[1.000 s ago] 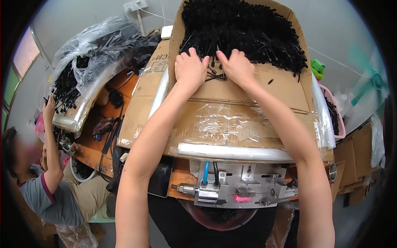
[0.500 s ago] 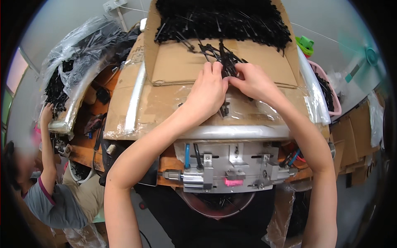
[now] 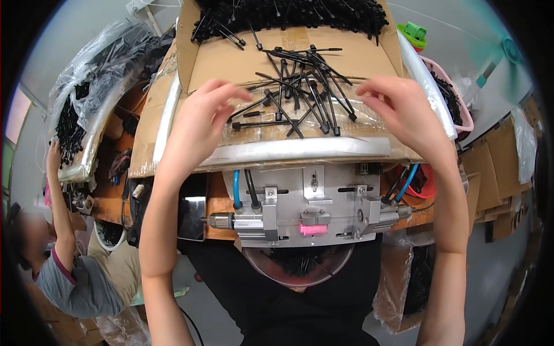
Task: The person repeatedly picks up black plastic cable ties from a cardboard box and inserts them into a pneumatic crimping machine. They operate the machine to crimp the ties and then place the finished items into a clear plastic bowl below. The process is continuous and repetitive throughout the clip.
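A loose pile of thin black rods with thicker ends [image 3: 311,92] lies scattered on the taped cardboard in front of me. My left hand [image 3: 205,124] hovers at the left side of the pile, fingers apart and nothing in them. Opposite it, my right hand [image 3: 404,112] is raised at the right side, thumb and forefinger parted and also without a rod. Behind the pile stands an open cardboard box [image 3: 231,63] with a dense heap of black rods [image 3: 288,16] at its back. Nearer me is a metal fixture [image 3: 311,179] with a cylinder at each side and a pink block [image 3: 313,229].
Blue hoses [image 3: 236,187] rise from the fixture. Below it sits a bowl [image 3: 259,268] holding black pieces. At the left, a co-worker's hand [image 3: 53,153] touches another black heap under plastic. A pink basket [image 3: 463,109] and a teal fan [image 3: 508,52] stand at the right.
My hands have let go of the bunch of rods and moved apart to either side. The rods now lie spread on the cardboard, and the view has shifted slightly.
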The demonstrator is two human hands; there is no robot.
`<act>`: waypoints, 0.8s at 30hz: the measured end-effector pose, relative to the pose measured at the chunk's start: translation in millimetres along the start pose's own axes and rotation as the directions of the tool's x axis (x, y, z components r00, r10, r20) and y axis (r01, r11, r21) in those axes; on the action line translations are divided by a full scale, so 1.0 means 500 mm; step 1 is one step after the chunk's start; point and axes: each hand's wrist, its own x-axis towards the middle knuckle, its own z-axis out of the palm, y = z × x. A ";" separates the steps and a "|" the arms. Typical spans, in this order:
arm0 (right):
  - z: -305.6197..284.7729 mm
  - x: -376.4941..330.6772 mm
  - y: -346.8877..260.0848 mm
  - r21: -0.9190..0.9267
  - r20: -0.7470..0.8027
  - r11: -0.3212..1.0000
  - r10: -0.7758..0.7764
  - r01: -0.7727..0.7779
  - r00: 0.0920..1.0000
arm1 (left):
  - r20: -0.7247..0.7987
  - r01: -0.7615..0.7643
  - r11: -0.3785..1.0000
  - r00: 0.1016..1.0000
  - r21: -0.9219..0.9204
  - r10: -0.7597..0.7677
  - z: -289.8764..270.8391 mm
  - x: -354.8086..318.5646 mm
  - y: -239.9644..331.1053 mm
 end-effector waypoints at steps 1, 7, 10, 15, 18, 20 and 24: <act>0.018 0.025 -0.019 -0.021 0.032 0.998 -0.063 0.063 0.998 | 0.027 -0.089 0.996 0.996 0.012 0.089 0.007 0.019 -0.004; 0.135 0.161 -0.042 -0.225 0.252 0.968 -0.055 0.114 0.966 | 0.144 -0.337 0.938 0.936 0.087 0.322 0.047 0.095 -0.019; 0.109 0.161 -0.002 -0.010 0.300 0.999 -0.036 0.041 0.953 | 0.014 -0.327 0.943 0.945 0.060 0.327 0.013 0.068 -0.012; 0.088 0.102 0.061 0.657 0.118 0.720 0.196 -0.224 0.974 | -0.132 -0.074 0.996 0.988 0.051 0.080 0.007 -0.059 0.052; 0.104 0.090 0.073 0.855 0.020 0.493 0.277 -0.159 0.961 | -0.017 -0.123 0.982 0.992 0.140 0.127 0.026 -0.098 0.052; 0.109 0.094 0.080 0.861 0.003 0.489 0.275 -0.143 0.961 | 0.086 -0.019 1.000 0.996 -0.008 0.019 0.006 -0.104 0.057; 0.095 0.096 0.074 0.471 -0.274 0.871 -0.011 0.144 0.962 | 0.200 -0.045 0.999 0.979 -0.014 0.047 -0.022 -0.103 0.058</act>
